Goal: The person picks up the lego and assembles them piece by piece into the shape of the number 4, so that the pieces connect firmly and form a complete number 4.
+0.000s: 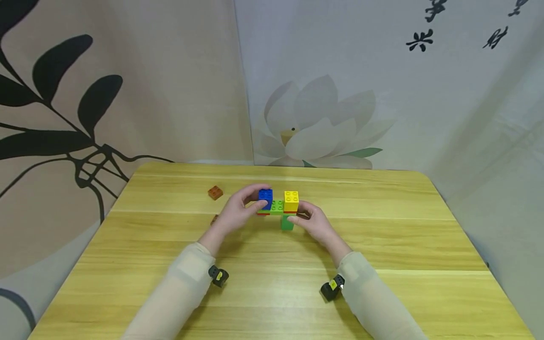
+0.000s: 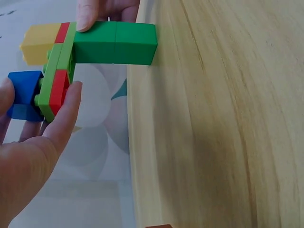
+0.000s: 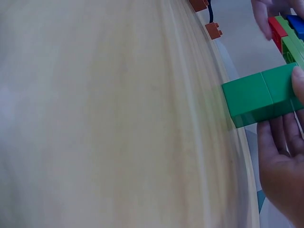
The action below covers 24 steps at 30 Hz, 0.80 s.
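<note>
A joined toy brick build is held up between both hands: a long light green brick [image 1: 277, 207] with red pieces [image 2: 59, 90] under it, a yellow brick [image 1: 291, 201] on its right end and two dark green bricks [image 2: 115, 42] below. My left hand [image 1: 238, 208] pinches a blue brick [image 1: 265, 198] at the left end, thumb on its near side and a finger under the red piece. Light green studs show between the blue and light green bricks in the left wrist view. With thumb and fingers, my right hand [image 1: 315, 222] grips the dark green bricks.
Left of the hands, an orange-brown brick [image 1: 215, 192] lies on the wooden table [image 1: 272, 293]. Another orange-brown brick [image 1: 214, 220] is partly hidden behind the left wrist. Beyond the table's far edge hangs a printed cloth backdrop [image 1: 170, 85].
</note>
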{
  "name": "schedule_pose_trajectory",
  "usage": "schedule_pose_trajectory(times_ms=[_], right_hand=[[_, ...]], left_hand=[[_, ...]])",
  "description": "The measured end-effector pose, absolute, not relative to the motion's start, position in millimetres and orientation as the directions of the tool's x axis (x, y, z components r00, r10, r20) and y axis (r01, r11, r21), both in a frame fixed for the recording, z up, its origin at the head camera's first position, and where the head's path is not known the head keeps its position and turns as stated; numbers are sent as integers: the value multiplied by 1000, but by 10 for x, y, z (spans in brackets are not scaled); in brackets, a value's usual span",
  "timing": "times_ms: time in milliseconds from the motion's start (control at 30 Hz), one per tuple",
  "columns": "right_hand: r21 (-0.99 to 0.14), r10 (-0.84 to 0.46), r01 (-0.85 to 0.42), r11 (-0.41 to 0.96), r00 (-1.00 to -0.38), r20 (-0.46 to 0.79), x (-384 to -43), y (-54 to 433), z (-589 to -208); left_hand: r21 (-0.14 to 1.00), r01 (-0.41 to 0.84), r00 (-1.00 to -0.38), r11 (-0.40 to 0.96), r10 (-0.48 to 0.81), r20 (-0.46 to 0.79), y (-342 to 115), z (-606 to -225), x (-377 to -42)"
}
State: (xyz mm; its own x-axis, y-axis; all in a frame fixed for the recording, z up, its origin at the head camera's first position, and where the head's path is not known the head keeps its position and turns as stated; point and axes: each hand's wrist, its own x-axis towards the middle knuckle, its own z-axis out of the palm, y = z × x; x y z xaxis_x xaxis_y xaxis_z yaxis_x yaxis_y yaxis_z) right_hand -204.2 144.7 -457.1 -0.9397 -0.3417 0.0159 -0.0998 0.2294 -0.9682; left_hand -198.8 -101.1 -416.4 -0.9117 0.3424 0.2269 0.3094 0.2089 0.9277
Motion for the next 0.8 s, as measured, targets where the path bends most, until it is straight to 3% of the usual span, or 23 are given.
schedule_pose_trajectory(times_ms=[200, 433, 800], right_hand=[[-968, -339, -97, 232, -941, 13, -1968, 1437, -4445], [-970, -328, -92, 227, -945, 13, -2145, 1461, -4752], [-965, -325, -113, 235, -945, 32, -2136, 1473, -4774]], left_hand=[[936, 292, -921, 198, 321, 219, -1009, -4173, -1981], [929, 305, -929, 210, 279, 242, -999, -4183, -1977], [897, 363, -923, 253, 229, 309, -943, -4201, -1948]])
